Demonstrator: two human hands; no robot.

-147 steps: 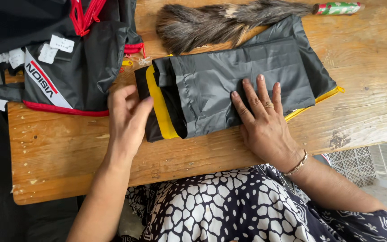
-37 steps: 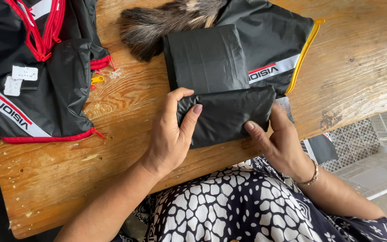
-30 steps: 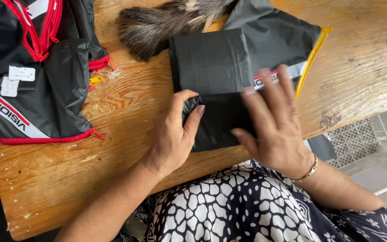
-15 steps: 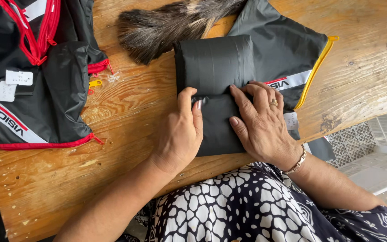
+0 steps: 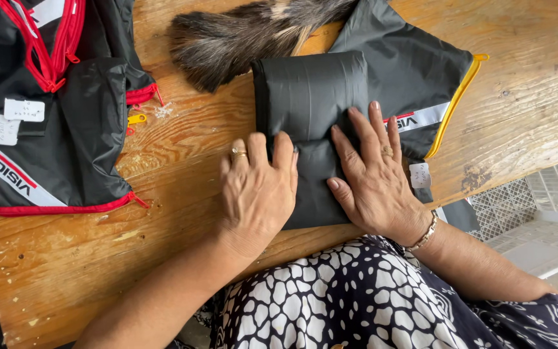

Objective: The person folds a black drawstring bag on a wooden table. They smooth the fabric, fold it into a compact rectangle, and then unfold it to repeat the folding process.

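Note:
A dark grey folded garment (image 5: 311, 90) with yellow trim lies on the wooden table (image 5: 130, 258). My left hand (image 5: 259, 190) rests flat on the table with its fingertips on the left edge of the folded bundle. My right hand (image 5: 372, 171) presses flat on the bundle's lower right part, fingers spread. Neither hand grips anything. A white tag (image 5: 420, 175) hangs beside my right wrist. The rest of the grey garment (image 5: 414, 71) spreads out to the upper right, under the fold.
A fur trim piece (image 5: 240, 35) lies at the top of the table. A black jacket with red piping (image 5: 40, 103) and white tags lies at the left. A white plastic crate (image 5: 537, 220) sits below the table's right edge.
The grey garment has been folded over into a smaller, thicker bundle. Both hands have shifted from holding its lower edge to pressing flat on it.

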